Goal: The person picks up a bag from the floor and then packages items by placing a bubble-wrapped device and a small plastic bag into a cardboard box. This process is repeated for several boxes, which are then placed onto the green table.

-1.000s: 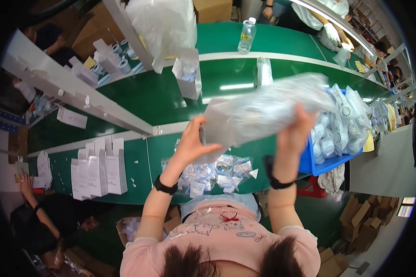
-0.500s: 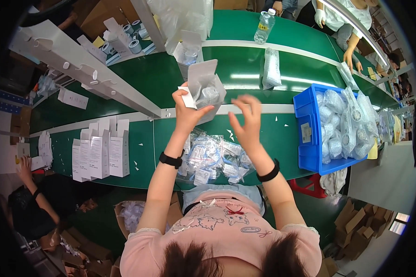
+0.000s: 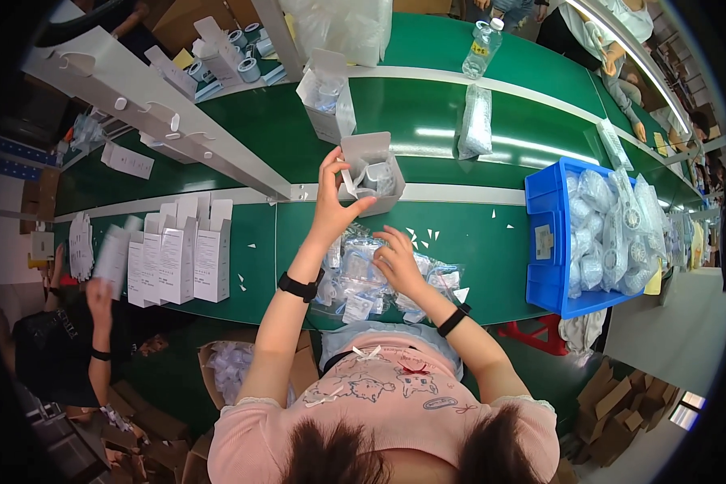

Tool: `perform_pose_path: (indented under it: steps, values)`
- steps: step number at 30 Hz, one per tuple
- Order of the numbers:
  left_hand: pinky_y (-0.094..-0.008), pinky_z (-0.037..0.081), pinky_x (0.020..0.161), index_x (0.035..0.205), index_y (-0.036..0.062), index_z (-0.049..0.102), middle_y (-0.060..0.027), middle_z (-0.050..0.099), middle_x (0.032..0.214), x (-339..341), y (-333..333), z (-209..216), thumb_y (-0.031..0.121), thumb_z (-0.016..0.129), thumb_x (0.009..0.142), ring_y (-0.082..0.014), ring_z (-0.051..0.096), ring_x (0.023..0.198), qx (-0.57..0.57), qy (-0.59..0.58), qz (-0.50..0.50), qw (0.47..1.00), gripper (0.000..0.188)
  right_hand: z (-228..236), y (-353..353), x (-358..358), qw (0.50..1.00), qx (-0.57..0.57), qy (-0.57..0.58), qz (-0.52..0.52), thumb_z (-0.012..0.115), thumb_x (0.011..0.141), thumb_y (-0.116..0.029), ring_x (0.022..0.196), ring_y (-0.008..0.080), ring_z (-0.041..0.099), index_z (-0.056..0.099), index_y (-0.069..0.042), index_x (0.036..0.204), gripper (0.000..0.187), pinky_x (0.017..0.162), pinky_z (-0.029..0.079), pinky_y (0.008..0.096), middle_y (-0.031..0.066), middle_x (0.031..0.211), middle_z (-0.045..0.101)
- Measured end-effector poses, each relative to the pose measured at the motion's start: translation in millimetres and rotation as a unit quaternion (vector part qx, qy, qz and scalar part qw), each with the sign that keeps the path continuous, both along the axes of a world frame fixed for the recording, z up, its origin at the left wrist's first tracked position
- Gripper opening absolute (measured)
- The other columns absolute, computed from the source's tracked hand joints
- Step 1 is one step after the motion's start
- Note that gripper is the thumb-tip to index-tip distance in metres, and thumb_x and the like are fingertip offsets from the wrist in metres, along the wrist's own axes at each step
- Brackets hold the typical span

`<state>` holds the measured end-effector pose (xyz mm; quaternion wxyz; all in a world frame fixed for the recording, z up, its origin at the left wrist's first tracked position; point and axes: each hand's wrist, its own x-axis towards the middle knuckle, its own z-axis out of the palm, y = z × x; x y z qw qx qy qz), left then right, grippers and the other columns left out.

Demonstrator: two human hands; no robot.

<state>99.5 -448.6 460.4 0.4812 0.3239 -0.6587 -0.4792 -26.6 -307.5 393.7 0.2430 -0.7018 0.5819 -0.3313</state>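
My left hand [image 3: 335, 198] grips the left side of an open white carton [image 3: 385, 206], its thumb along the front and its fingers by the side flap. The carton's back flap stands up, and a clear-wrapped item [image 3: 377, 175] shows inside. Nearer me, my right hand [image 3: 399, 262] is over a pile of small clear plastic bags [image 3: 355, 278] with white and blue contents. Its fingers are apart and touch or hover just above the bags; I cannot tell which.
Another open carton [image 3: 328, 113] stands behind. Upright white cartons [image 3: 177, 262] form a row at left, beside a co-worker's hand [image 3: 99, 294] holding a carton. At right is a blue crate [image 3: 546, 270] of bubble-wrapped items. A bottle [image 3: 481, 52] and bubble-wrapped pack [image 3: 475, 123] lie beyond; a metal post [image 3: 242, 165] rises left.
My right hand has come down from beside the carton to the bags. The carton in my left hand sits lower and nearer me. At left, a co-worker has brought a carton to the row.
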Motion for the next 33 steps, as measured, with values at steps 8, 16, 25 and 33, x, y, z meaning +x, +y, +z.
perform_pose_path:
  steps: [8,16,25,33]
  values:
    - [-0.0296,0.043,0.080,0.082,0.0024,0.063,-0.0110,0.047,0.113,6,-4,27,0.010,0.071,0.062,-0.0229,0.052,0.099,-0.143,-0.234,0.081,0.958,0.023,116,-28,-40,0.959,-0.067,-0.237,-0.139,0.048,0.078,0.010,0.080,0.0159,0.058,0.058,0.000,0.085,0.016,0.069,0.045,0.0230,0.0099,0.091,0.061]
    - [-0.0256,0.043,0.060,0.067,-0.0004,0.064,-0.0082,0.058,0.080,6,-26,25,0.008,0.070,0.061,-0.0166,0.058,0.065,0.013,-0.198,0.131,0.971,0.012,122,-95,-27,0.959,-0.244,-0.145,-0.005,0.049,0.070,0.013,0.076,0.0199,0.058,0.062,-0.001,0.082,0.023,0.066,0.047,0.0248,0.0089,0.089,0.060]
    - [-0.0258,0.044,0.066,0.069,-0.0009,0.064,-0.0079,0.059,0.088,15,-29,14,0.006,0.069,0.063,-0.0148,0.057,0.077,0.079,-0.131,0.106,0.983,0.010,118,-91,-19,0.946,-0.166,0.265,0.081,0.067,0.064,-0.021,0.108,0.0259,0.042,0.063,-0.009,0.085,0.024,0.095,0.024,0.0562,0.0075,0.104,0.053]
    - [-0.0362,0.040,0.086,0.103,0.0016,0.053,-0.0131,0.054,0.108,102,6,28,0.009,0.069,0.065,-0.0304,0.051,0.100,-0.133,-0.234,0.285,0.920,0.041,66,-94,-49,0.981,-0.192,-0.034,0.009,0.074,0.059,-0.026,0.117,0.0244,0.036,0.050,-0.008,0.112,0.061,0.102,0.017,0.0513,0.0088,0.115,0.048]
